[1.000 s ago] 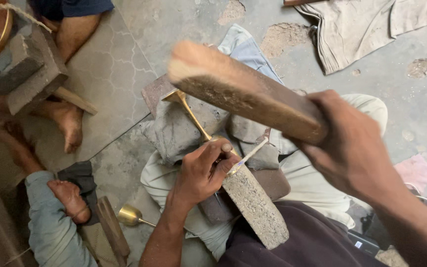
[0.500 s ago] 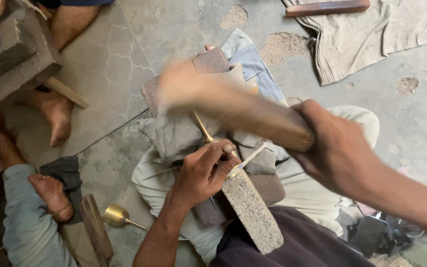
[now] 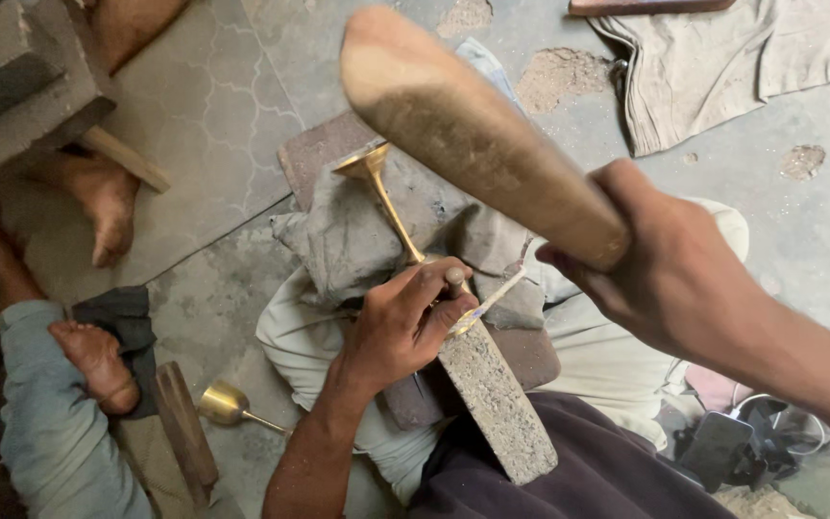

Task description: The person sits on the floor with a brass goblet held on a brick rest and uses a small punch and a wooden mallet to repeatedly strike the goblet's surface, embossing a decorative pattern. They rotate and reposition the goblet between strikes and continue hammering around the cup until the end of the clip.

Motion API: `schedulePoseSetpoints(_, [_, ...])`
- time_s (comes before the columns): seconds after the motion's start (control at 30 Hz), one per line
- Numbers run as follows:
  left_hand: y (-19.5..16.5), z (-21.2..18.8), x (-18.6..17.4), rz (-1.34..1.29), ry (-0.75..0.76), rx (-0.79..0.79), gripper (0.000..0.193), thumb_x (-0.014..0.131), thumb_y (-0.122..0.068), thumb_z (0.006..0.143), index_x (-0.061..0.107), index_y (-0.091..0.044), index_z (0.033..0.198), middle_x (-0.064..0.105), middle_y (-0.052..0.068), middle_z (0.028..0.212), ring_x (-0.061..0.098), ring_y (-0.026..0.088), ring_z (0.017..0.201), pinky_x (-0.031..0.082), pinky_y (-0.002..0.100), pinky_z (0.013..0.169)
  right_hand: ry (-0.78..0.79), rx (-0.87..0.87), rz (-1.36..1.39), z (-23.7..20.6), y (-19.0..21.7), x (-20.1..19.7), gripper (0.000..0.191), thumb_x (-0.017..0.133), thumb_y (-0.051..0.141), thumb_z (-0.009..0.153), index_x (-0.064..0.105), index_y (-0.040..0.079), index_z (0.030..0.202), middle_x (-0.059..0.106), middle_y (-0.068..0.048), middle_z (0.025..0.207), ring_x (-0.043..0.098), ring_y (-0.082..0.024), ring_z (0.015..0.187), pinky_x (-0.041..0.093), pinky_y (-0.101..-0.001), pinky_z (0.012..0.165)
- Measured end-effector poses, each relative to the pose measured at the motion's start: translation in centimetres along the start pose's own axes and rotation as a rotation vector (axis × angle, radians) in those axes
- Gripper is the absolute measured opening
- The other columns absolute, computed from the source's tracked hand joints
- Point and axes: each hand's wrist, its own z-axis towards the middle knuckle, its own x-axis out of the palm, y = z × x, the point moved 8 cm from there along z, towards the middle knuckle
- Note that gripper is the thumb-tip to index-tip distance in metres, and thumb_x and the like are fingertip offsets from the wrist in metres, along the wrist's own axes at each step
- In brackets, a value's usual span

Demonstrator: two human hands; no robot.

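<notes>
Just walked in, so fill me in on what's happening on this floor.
A person sits on the floor with a brass goblet lying on its side across a grey cloth over their lap. Their left hand pins the goblet's stem and holds a small metal punch against it. Their right hand grips a wooden mallet, raised above the work. A rough stone block lies under the left hand. Another brass goblet lies on the floor, near another person's bare foot.
</notes>
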Motion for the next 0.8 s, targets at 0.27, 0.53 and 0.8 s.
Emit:
schedulePoseSetpoints(0.27, [1.0, -1.3, -0.9, -0.060, -0.101, -0.091, 0.022, 0.077, -0.015, 0.098, 0.063, -0.006, 0.112, 0.075, 0.004, 0.092, 0.073, 0.013, 0.068, 0.059, 0.026, 0.058, -0.073, -0.001, 0.023, -0.3, 0.4, -2.2, 0.050, 0.081, 0.034, 0.072, 0.063, 0.007, 0.110, 0.074, -0.009, 0.091, 0.070, -0.021, 0.071, 0.057, -0.0389, 0.063])
schedulePoseSetpoints(0.53, [-0.4, -1.0, -0.9, 0.021, -0.132, 0.097, 0.025, 0.074, -0.014, 0.101, 0.058, -0.004, 0.118, 0.073, 0.010, 0.109, 0.078, 0.017, 0.090, 0.063, 0.031, 0.076, 0.200, 0.190, 0.245, 2.6, 0.2, 1.4, 0.038, 0.079, 0.031, 0.083, 0.060, 0.006, 0.106, 0.071, -0.014, 0.079, 0.070, -0.029, 0.064, 0.056, -0.0449, 0.060])
schedulePoseSetpoints(0.8, [0.2, -1.0, -0.5, -0.092, -0.091, 0.049, 0.029, 0.070, -0.014, 0.103, 0.058, -0.002, 0.127, 0.071, 0.007, 0.103, 0.077, 0.013, 0.088, 0.064, 0.026, 0.070, 0.024, -0.111, -0.070, 3.2, 2.9, -1.7, 0.029, 0.075, 0.013, 0.087, 0.060, 0.008, 0.112, 0.070, -0.011, 0.089, 0.068, -0.029, 0.076, 0.054, -0.0433, 0.067])
